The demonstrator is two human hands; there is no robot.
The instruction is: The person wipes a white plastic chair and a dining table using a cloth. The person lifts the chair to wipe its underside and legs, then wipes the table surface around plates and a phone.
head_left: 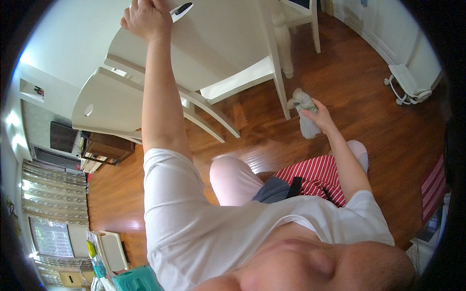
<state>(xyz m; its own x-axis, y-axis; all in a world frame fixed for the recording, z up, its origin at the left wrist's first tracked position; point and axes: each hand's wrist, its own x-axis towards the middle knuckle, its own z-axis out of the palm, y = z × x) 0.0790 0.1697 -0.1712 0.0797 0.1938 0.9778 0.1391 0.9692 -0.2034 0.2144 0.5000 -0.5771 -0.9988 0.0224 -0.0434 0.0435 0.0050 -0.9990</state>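
Note:
My left hand (147,20) reaches up to the top edge of a white chair back (218,39), its fingers curled over the rim beside an oval cut-out. Low over the wooden floor, near one of the chair's legs, my right hand (320,116) grips a crumpled whitish cloth (307,130) between thumb and fingers. Part of the cloth bunches out past the fingertips toward the chair leg. The chair tilts in the picture, and its far side runs out of view.
A second white chair (104,104) stands beside the first. At the right, a small white wheeled unit (407,85) is by the wall. A striped mat (433,189) lies at the right rim, and a teal plastic container (138,280) is at the lower left.

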